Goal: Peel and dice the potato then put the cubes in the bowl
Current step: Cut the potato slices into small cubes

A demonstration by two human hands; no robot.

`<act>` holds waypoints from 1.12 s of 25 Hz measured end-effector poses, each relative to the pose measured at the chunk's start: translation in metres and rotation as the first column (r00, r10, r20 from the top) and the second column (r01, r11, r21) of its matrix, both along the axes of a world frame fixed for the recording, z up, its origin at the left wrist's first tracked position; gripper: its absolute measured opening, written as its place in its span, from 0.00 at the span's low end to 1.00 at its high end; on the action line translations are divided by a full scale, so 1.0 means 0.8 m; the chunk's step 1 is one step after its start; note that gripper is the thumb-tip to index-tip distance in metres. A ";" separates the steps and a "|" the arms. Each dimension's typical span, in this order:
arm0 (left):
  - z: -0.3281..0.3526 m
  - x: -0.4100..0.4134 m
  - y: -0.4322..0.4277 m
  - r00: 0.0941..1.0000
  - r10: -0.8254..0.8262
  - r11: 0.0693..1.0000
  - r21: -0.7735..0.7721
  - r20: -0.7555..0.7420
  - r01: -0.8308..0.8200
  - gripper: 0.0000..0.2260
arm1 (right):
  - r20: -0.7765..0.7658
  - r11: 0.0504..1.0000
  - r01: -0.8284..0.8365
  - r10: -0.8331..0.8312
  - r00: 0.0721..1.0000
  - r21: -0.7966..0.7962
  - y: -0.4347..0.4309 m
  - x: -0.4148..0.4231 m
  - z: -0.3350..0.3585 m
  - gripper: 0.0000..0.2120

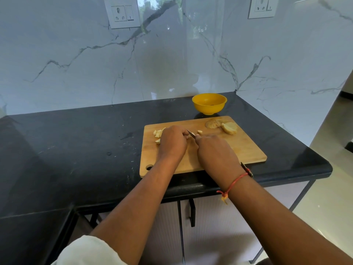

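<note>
The fingers (183,133) of the left hand (172,142) are curled down together onto a small pale potato piece (192,134) near the middle of the cutting board (242,150). They pin it to the wood and hide most of it. The knife (190,133) slants across the piece right beside those fingertips, with its tip pointing towards the board's far edge. The right hand (215,153) is wrapped tight round the knife's handle, which is hidden beneath it, so only the short blade shows between the two hands.

One small cube (199,131) lies just to the right of the blade, apart from the fingers. A cluster of cut pieces (158,133) sits just left of the left hand, towards the board's left edge. At the board's far right corner a brownish heap of peel (213,123) touches a larger potato chunk (229,128), well apart from both hands.

The board lies by the front edge of the dark worktop (76,140). The yellow bowl (209,103) stands on the worktop just past the board's far edge, near the worktop's far right corner. A red thread (236,181) circles the right wrist.
</note>
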State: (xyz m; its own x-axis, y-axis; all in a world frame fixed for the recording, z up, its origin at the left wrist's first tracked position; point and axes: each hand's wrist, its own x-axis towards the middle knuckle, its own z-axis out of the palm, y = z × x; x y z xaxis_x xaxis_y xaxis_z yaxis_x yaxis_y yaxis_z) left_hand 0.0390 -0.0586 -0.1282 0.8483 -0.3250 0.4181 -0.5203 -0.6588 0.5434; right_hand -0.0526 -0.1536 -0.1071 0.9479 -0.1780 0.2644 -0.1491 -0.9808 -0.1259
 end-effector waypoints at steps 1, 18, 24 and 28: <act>0.000 -0.001 0.000 1.000 0.004 1.000 -0.009 0.000 -0.004 0.08 | -0.011 1.000 -0.004 0.004 1.000 -0.002 0.001 -0.001 0.001 0.18; -0.002 -0.002 -0.001 1.000 0.021 0.998 -0.066 -0.017 -0.022 0.11 | 0.030 0.997 0.048 -0.049 0.998 0.058 -0.020 -0.032 0.010 0.23; -0.004 0.001 -0.002 1.000 0.004 0.995 -0.104 -0.025 -0.007 0.07 | -0.020 0.998 0.035 -0.034 0.999 0.059 -0.013 -0.014 0.009 0.19; -0.004 0.005 -0.002 1.000 0.000 0.994 -0.111 -0.022 -0.002 0.05 | -0.071 0.999 0.037 -0.036 0.997 0.010 -0.003 0.000 0.008 0.17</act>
State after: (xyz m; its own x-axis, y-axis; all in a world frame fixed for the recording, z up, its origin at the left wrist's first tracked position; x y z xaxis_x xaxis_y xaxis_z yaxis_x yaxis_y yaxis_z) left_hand 0.0430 -0.0599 -0.1313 0.8579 -0.2771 0.4327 -0.5068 -0.5944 0.6243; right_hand -0.0527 -0.1558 -0.1006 0.9570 -0.2151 0.1947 -0.1934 -0.9732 -0.1245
